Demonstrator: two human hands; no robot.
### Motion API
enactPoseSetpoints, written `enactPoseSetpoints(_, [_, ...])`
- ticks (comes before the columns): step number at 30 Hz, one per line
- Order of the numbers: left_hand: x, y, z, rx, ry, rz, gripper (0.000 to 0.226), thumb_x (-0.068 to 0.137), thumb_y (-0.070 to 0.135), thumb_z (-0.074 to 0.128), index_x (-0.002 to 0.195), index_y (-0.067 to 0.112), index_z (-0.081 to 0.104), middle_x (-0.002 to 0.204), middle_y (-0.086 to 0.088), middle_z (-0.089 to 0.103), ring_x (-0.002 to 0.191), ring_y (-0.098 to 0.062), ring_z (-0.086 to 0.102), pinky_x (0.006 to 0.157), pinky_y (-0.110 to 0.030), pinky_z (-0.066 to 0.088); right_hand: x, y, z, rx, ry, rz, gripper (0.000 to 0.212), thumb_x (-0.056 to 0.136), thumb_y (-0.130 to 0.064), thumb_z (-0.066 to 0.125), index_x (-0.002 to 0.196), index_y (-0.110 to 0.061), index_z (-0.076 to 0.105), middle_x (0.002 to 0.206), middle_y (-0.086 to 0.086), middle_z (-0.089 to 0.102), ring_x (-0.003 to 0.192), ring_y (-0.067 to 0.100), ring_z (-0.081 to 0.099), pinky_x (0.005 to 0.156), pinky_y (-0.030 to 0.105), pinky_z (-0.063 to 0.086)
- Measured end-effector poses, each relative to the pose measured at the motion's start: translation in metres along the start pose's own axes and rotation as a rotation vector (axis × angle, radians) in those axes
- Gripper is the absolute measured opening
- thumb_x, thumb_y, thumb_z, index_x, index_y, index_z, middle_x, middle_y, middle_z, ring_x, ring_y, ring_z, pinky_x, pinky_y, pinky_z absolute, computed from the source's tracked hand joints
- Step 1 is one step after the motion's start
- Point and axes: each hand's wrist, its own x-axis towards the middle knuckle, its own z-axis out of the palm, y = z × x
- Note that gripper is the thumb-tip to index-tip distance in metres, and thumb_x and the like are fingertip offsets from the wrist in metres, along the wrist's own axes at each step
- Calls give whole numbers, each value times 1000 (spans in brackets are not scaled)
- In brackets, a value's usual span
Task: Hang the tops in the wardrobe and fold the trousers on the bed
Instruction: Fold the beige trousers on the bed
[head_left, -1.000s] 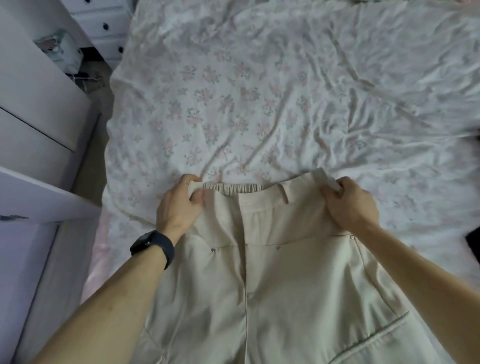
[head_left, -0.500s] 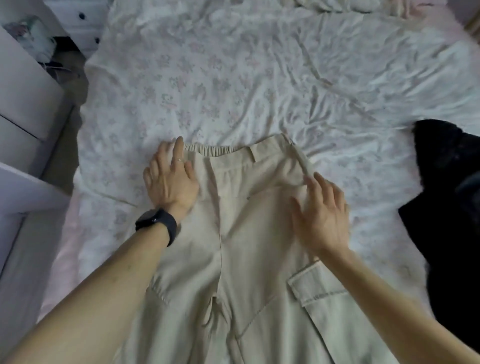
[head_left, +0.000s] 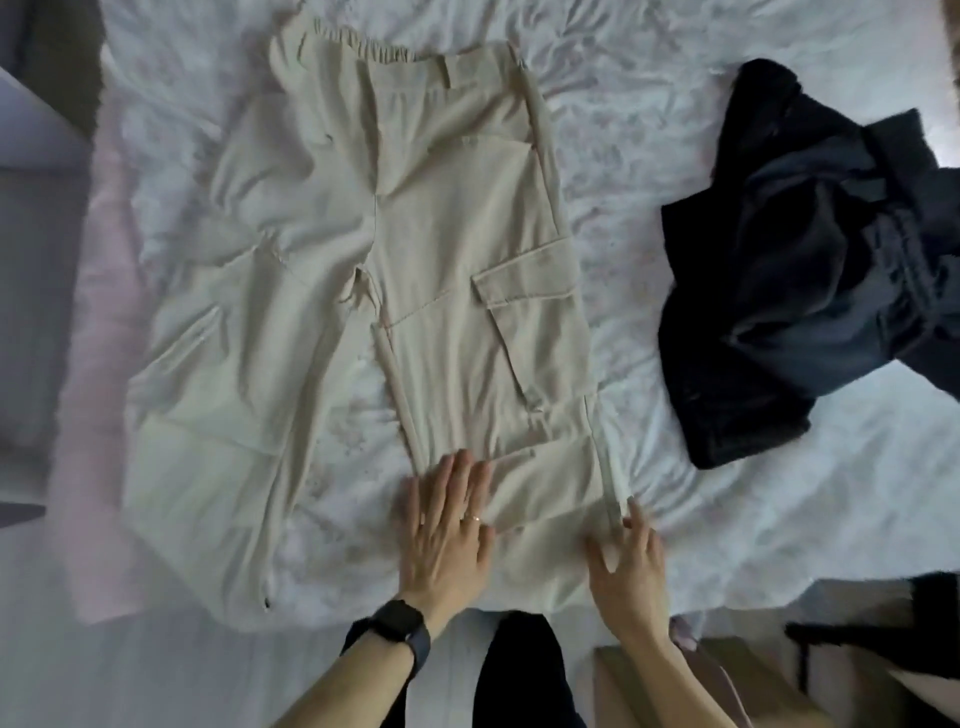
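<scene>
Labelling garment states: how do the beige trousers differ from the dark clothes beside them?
The beige trousers lie spread out, legs apart; the dark clothes sit crumpled in a heap. The left hand rests flat on the trousers; nothing touches the dark clothes. Both lie on the bed.

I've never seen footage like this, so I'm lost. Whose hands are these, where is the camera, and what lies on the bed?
There is no machine here: a person works with two bare hands, and one wide-angle camera sits on their head, looking forward and down, so the arms enter from the bottom edge. On the bed's white flowered sheet lie beige cargo trousers, spread flat, waistband farthest away. The left hand, with a black watch on its wrist, presses flat on one trouser leg; the right hand touches that leg's outer edge with spread fingers. Neither hand grips anything. To the right lies a crumpled heap of dark clothing.
</scene>
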Motion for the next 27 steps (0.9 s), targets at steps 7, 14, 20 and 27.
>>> enactPoseSetpoints(7, [-67,79,38,-115,-3,-178,69,80,31,72,143,11,53,145,-14,47,134,-36,47,111,-59,37,5,26,-21,-141,-325,50,35,95,-58,53,100,-23,53,92,-2,57,104,32,61,83,38,41])
enactPoseSetpoints(14, [-131,180,61,-318,-96,-443,63,79,76,51,112,22,61,116,5,59,114,-22,54,103,-40,39,-14,30,-44,445,-591,182,23,97,-32,62,96,-10,71,95,13,74,83,31,74,60,35,60])
enactPoseSetpoints(20, [-137,211,48,-568,91,-687,75,85,75,41,126,14,58,123,-1,60,115,-25,57,102,-46,44,-40,14,-56,625,-742,146,25,98,-24,64,106,0,66,80,12,66,64,29,67,54,32,54])
enactPoseSetpoints(27, [-170,188,37,-832,96,-749,18,87,32,50,104,28,58,87,4,66,82,-23,64,75,-38,53,-40,1,-57,511,-673,83,15,95,-19,63,102,-6,66,94,12,71,73,30,75,61,37,61])
